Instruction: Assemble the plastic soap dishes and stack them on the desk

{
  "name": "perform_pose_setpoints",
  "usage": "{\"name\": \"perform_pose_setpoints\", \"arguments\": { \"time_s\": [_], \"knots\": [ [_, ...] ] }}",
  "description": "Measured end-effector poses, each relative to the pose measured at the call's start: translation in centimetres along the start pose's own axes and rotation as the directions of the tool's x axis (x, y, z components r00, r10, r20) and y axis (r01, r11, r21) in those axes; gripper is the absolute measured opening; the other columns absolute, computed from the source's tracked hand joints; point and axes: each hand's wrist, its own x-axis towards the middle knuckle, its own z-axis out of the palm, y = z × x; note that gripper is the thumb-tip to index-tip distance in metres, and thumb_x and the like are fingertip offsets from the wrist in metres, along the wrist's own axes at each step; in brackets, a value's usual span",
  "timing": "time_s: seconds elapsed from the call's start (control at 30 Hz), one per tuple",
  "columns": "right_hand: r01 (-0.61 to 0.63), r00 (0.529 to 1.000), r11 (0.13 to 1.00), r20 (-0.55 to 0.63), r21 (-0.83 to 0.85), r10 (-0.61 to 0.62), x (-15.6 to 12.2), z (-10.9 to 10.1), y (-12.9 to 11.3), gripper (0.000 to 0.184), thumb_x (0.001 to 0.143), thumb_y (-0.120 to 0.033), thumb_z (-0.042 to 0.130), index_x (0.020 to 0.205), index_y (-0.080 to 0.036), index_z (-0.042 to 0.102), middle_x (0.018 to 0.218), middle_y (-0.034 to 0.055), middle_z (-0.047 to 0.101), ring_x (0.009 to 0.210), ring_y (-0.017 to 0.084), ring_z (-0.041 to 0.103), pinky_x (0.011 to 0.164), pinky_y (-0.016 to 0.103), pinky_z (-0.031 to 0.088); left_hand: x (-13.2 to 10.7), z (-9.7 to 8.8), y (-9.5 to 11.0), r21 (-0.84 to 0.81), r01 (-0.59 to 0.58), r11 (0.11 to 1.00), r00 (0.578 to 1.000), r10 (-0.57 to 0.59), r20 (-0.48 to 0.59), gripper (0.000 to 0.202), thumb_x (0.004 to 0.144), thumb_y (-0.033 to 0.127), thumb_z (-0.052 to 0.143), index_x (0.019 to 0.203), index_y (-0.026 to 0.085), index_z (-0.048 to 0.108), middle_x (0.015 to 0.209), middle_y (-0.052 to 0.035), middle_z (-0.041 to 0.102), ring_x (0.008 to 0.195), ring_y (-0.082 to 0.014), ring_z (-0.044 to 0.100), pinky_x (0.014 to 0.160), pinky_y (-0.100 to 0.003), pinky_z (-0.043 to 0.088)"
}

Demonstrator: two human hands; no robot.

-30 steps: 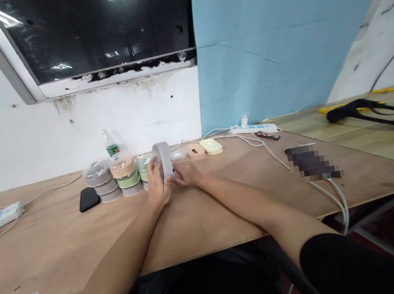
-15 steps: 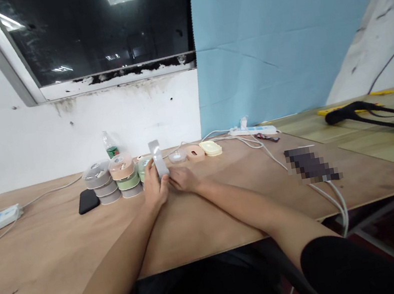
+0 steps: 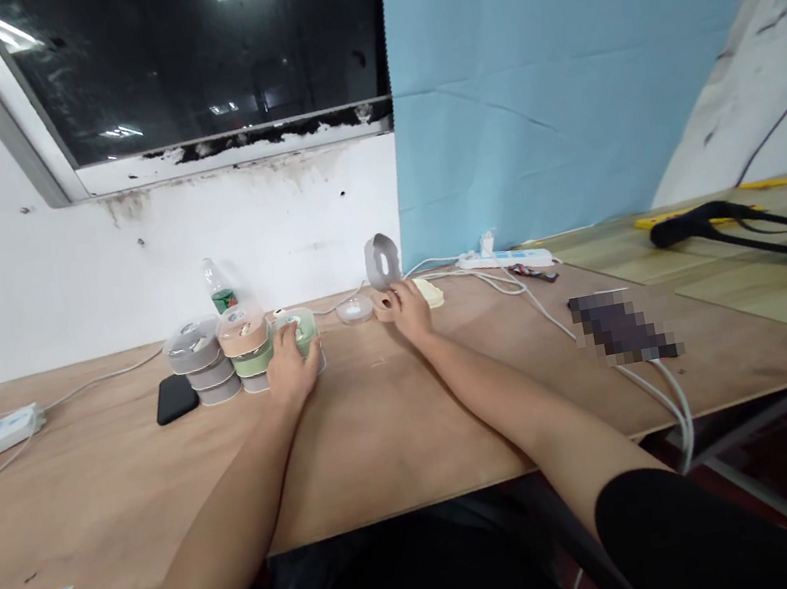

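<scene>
Right grip [image 3: 410, 312] narrow, its fingers apparently closed on the lower edge of a gray rounded cover with a cut-out [image 3: 374, 267], which stands tilted up near the wall, over a peach slotted cover [image 3: 379, 310]. Left grip [image 3: 290, 363] spread across the top of a green lidded container [image 3: 304, 322] on the counter [image 3: 380, 439]; whether it clasps or merely rests cannot be told. Sound handling here probably means a light pinch low on the gray cover, enough to hold it steady without flexing its wall, and clearance from the clear shallow dish [image 3: 355, 310] and the pale yellow cover [image 3: 432, 293] beside it; the left fingers should press gently, if at all. Both forearms reach forward and converge over the counter, the right angled inward across its near edge, its hand bent over with fingers pointing away from the body.
</scene>
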Motion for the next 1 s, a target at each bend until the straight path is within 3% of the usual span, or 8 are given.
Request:
{"name": "perform_pose_setpoints", "arguments": {
  "time_s": [0.1, 0.23, 0.4, 0.57, 1.0],
  "knots": [
    [-0.09, 0.996, 0.994, -0.002, -0.06, 0.09, 0.2, -0.3, 2.0, 0.034, 0.092, -0.024, 0.039, 0.113, -0.015, 0.063, 0.108, 0.0126, 0.058, 0.104, 0.024, 0.052, 0.094, 0.035, 0.041, 0.1, 0.2, -0.4, 0.051, -0.004, 0.999, 0.999, 0.002, 0.037, 0.05, 0.088, 0.047, 0.052, 0.133, 0.023, 0.05, 0.141, -0.0089, 0.046, 0.118, -0.0279, 0.056, 0.089, -0.038, 0.052],
    [-0.123, 0.987, 0.983, 0.088, -0.138, 0.136, 0.0, -0.1, 3.5, 0.037, 0.088, -0.017, 0.04, 0.116, -0.016, 0.065, 0.107, 0.0121, 0.059, 0.102, 0.025, 0.053, 0.093, 0.036, 0.042, 0.1, 0.2, -0.4, 0.107, -0.076, 0.991, 0.997, 0.072, 0.04, 0.048, 0.087, 0.042, 0.055, 0.132, 0.023, 0.052, 0.14, -0.0079, 0.049, 0.115, -0.0268, 0.057, 0.086, -0.036, 0.051],
    [-0.092, 0.967, 0.973, 0.213, -0.212, 0.138, -0.1, 0.9, 3.9, 0.039, 0.084, -0.012, 0.043, 0.113, -0.017, 0.068, 0.107, 0.0118, 0.061, 0.103, 0.025, 0.052, 0.094, 0.036, 0.042, 0.1, -0.1, -0.1, 0.198, -0.153, 0.968, 0.988, 0.15, 0.031, 0.045, 0.085, 0.039, 0.059, 0.127, 0.023, 0.057, 0.134, -0.0085, 0.055, 0.114, -0.0289, 0.055, 0.09, -0.041, 0.045],
    [-0.09, 0.966, 0.972, 0.218, -0.219, 0.138, -0.1, 1.2, 3.9, 0.038, 0.083, -0.016, 0.048, 0.116, -0.018, 0.067, 0.118, 0.0119, 0.058, 0.108, 0.026, 0.051, 0.098, 0.038, 0.039, -0.1, -0.2, 0.3, 0.269, -0.145, 0.952, 0.987, 0.159, -0.03, 0.049, 0.078, 0.045, 0.066, 0.123, 0.026, 0.06, 0.13, -0.0099, 0.056, 0.112, -0.0355, 0.05, 0.093, -0.049, 0.039],
    [-0.138, 0.968, 0.962, 0.174, -0.237, 0.182, -0.2, 0.7, 3.3, 0.031, 0.084, -0.025, 0.048, 0.108, -0.018, 0.066, 0.111, 0.0122, 0.057, 0.105, 0.027, 0.052, 0.095, 0.039, 0.041, -0.1, 1.3, -0.6, 0.108, -0.173, 0.979, 0.983, 0.178, -0.045, 0.056, 0.074, 0.039, 0.071, 0.123, 0.019, 0.051, 0.14, -0.0167, 0.039, 0.124, -0.0337, 0.046, 0.101, -0.046, 0.041]
  ]
}}
